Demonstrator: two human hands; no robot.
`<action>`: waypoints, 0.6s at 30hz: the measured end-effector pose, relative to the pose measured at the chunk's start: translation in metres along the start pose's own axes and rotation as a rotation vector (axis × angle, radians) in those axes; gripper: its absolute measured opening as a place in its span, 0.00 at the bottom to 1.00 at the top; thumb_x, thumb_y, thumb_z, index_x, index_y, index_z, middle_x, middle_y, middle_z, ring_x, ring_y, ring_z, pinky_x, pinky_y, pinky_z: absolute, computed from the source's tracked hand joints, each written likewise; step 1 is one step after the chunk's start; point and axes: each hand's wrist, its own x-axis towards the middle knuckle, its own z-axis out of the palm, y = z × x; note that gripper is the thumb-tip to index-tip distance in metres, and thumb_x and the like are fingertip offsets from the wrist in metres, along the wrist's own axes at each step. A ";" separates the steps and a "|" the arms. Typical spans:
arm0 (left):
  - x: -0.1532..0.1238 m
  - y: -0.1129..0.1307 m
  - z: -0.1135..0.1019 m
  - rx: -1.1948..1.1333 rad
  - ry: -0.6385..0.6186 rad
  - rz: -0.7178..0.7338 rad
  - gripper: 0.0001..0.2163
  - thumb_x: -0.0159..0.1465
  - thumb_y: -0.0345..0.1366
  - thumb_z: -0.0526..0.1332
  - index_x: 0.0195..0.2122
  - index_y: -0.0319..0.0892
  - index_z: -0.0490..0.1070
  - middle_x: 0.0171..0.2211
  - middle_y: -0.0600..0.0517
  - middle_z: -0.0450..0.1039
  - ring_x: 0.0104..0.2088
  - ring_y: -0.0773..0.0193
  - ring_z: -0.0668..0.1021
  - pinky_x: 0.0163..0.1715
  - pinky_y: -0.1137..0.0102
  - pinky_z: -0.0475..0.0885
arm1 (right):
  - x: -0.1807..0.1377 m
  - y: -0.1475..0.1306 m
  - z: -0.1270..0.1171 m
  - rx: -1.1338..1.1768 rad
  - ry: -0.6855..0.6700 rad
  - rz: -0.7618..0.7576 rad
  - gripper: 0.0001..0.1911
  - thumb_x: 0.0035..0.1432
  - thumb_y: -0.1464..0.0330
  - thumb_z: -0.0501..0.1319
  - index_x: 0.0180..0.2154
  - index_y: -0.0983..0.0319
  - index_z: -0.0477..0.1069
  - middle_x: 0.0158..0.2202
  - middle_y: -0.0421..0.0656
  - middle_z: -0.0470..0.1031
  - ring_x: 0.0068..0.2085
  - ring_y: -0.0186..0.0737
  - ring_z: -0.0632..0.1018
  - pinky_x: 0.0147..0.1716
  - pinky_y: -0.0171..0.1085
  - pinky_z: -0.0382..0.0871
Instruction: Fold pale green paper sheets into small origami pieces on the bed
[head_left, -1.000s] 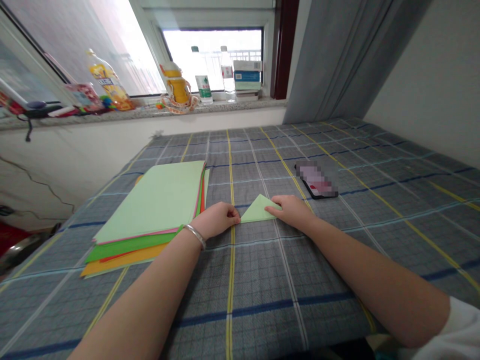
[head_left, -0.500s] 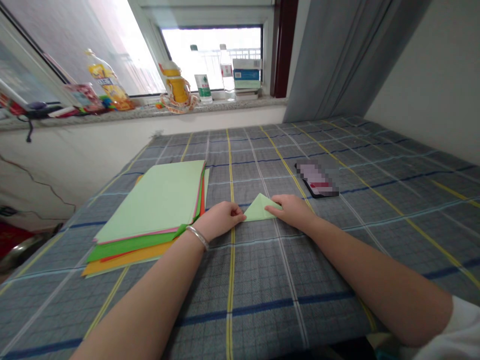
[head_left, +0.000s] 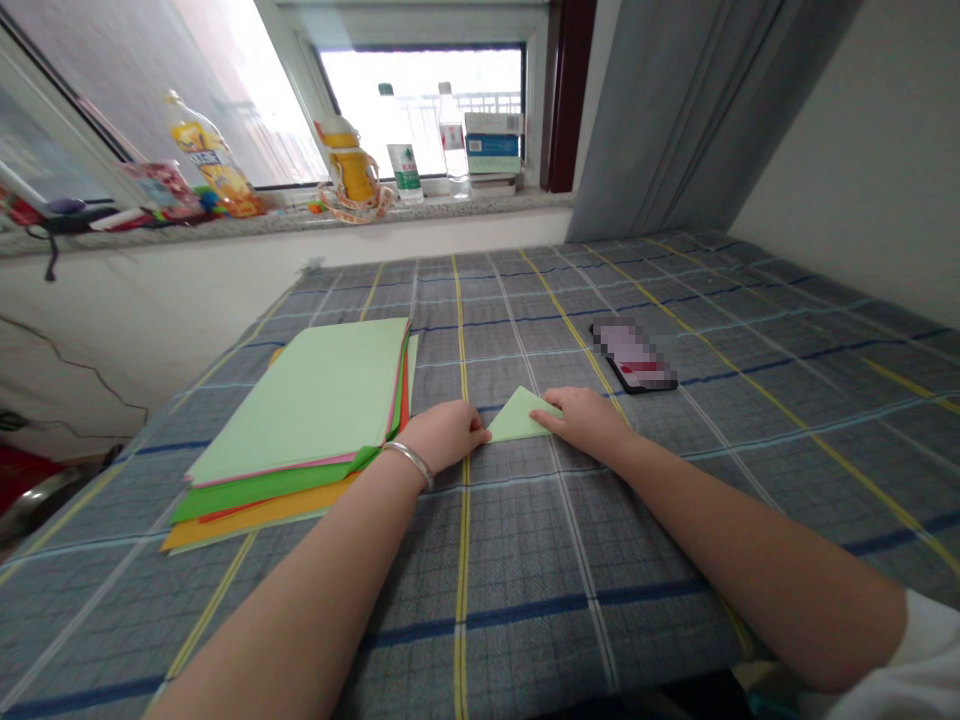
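Note:
A small light green folded paper triangle [head_left: 520, 417] lies on the grey checked cloth [head_left: 525, 560]. My left hand [head_left: 444, 433], with a silver bracelet on its wrist, is curled with its fingertips pressed on the triangle's left corner. My right hand [head_left: 583, 418] lies on the triangle's right side, fingers together, pressing it down. Both forearms reach in from the near edge.
A stack of coloured paper sheets [head_left: 300, 420], light green on top, lies left of my hands. A phone [head_left: 636, 357] rests to the right, further back. Bottles [head_left: 406, 165], a yellow flask [head_left: 349, 170] and boxes line the window sill. A grey curtain [head_left: 675, 110] hangs at the right.
My left hand has slid slightly right along the triangle's lower edge, covering more of its left corner. The right hand has stayed put.

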 end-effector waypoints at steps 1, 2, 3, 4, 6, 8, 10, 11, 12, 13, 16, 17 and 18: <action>-0.001 0.001 0.000 0.013 0.011 -0.002 0.12 0.58 0.44 0.57 0.28 0.43 0.76 0.28 0.49 0.76 0.28 0.60 0.75 0.26 0.70 0.63 | 0.000 0.000 0.000 -0.004 -0.002 0.000 0.18 0.61 0.55 0.52 0.34 0.61 0.71 0.36 0.45 0.77 0.36 0.41 0.75 0.29 0.35 0.56; -0.001 0.001 0.000 0.023 0.019 -0.003 0.12 0.58 0.43 0.57 0.28 0.43 0.76 0.28 0.48 0.76 0.29 0.60 0.76 0.27 0.70 0.63 | 0.000 0.000 0.000 -0.008 -0.003 -0.001 0.18 0.61 0.55 0.52 0.34 0.61 0.71 0.36 0.45 0.77 0.36 0.41 0.75 0.29 0.35 0.56; -0.002 0.002 0.000 0.033 0.021 -0.002 0.11 0.58 0.43 0.57 0.29 0.43 0.76 0.29 0.48 0.76 0.29 0.60 0.76 0.28 0.70 0.64 | 0.000 0.000 0.000 -0.011 -0.002 -0.003 0.18 0.61 0.55 0.52 0.34 0.61 0.71 0.36 0.46 0.77 0.36 0.41 0.75 0.29 0.36 0.56; -0.004 0.003 0.000 0.043 0.019 0.001 0.11 0.58 0.43 0.57 0.29 0.43 0.76 0.29 0.48 0.76 0.30 0.59 0.76 0.28 0.69 0.64 | 0.000 0.000 0.000 -0.012 -0.001 -0.006 0.18 0.61 0.55 0.52 0.34 0.61 0.71 0.36 0.46 0.77 0.36 0.41 0.75 0.29 0.36 0.56; -0.007 0.003 -0.002 0.068 0.014 0.000 0.11 0.59 0.42 0.57 0.29 0.43 0.75 0.31 0.47 0.77 0.31 0.58 0.76 0.29 0.68 0.65 | 0.000 0.000 0.001 -0.014 -0.001 -0.014 0.18 0.61 0.55 0.52 0.34 0.61 0.71 0.36 0.46 0.77 0.37 0.41 0.75 0.30 0.36 0.57; -0.010 0.002 -0.003 0.101 0.012 -0.013 0.10 0.59 0.41 0.56 0.30 0.43 0.75 0.32 0.47 0.77 0.32 0.56 0.77 0.30 0.67 0.66 | 0.001 0.000 0.001 -0.014 -0.001 -0.022 0.18 0.62 0.55 0.51 0.34 0.61 0.71 0.36 0.46 0.77 0.37 0.42 0.75 0.30 0.36 0.57; -0.012 0.000 -0.004 0.129 0.017 -0.034 0.10 0.59 0.41 0.56 0.30 0.44 0.74 0.33 0.47 0.77 0.33 0.56 0.77 0.31 0.67 0.66 | 0.001 0.001 0.001 -0.015 0.000 -0.023 0.18 0.62 0.55 0.51 0.35 0.62 0.71 0.37 0.46 0.77 0.37 0.42 0.75 0.30 0.36 0.57; -0.013 -0.001 -0.005 0.139 0.021 -0.043 0.10 0.59 0.42 0.56 0.31 0.44 0.74 0.33 0.47 0.77 0.33 0.55 0.77 0.31 0.67 0.66 | 0.001 0.001 0.001 -0.015 0.000 -0.020 0.18 0.62 0.55 0.51 0.35 0.62 0.71 0.37 0.46 0.77 0.38 0.42 0.75 0.31 0.36 0.58; -0.013 -0.003 -0.005 0.144 0.028 -0.046 0.10 0.59 0.42 0.56 0.31 0.44 0.74 0.34 0.46 0.76 0.34 0.55 0.77 0.31 0.67 0.66 | 0.001 0.000 0.001 -0.015 -0.001 -0.015 0.18 0.62 0.55 0.52 0.35 0.62 0.72 0.37 0.47 0.77 0.38 0.42 0.75 0.31 0.36 0.58; -0.013 -0.004 -0.006 0.142 0.032 -0.042 0.10 0.59 0.42 0.56 0.31 0.44 0.74 0.34 0.46 0.76 0.34 0.56 0.77 0.31 0.67 0.66 | 0.001 0.000 0.001 -0.014 -0.003 -0.010 0.18 0.61 0.55 0.52 0.35 0.62 0.72 0.37 0.47 0.78 0.38 0.42 0.75 0.31 0.36 0.58; -0.012 -0.007 -0.010 0.093 -0.022 0.015 0.10 0.59 0.39 0.55 0.30 0.43 0.73 0.32 0.47 0.76 0.33 0.58 0.76 0.31 0.69 0.66 | 0.001 0.000 0.001 -0.014 -0.008 -0.008 0.19 0.62 0.55 0.52 0.35 0.62 0.72 0.37 0.47 0.78 0.39 0.42 0.75 0.31 0.36 0.58; -0.012 -0.006 -0.011 0.066 -0.052 0.026 0.10 0.60 0.38 0.54 0.30 0.42 0.73 0.32 0.47 0.76 0.32 0.59 0.76 0.31 0.69 0.66 | 0.001 -0.001 0.000 -0.015 -0.008 -0.011 0.18 0.62 0.55 0.52 0.35 0.62 0.72 0.38 0.47 0.78 0.39 0.43 0.75 0.32 0.36 0.58; -0.012 -0.005 -0.011 0.043 -0.060 0.026 0.10 0.60 0.36 0.53 0.30 0.41 0.73 0.32 0.47 0.76 0.32 0.60 0.76 0.32 0.70 0.67 | 0.001 -0.001 0.000 -0.017 -0.008 -0.012 0.18 0.62 0.55 0.52 0.35 0.62 0.72 0.38 0.47 0.78 0.39 0.43 0.75 0.32 0.36 0.58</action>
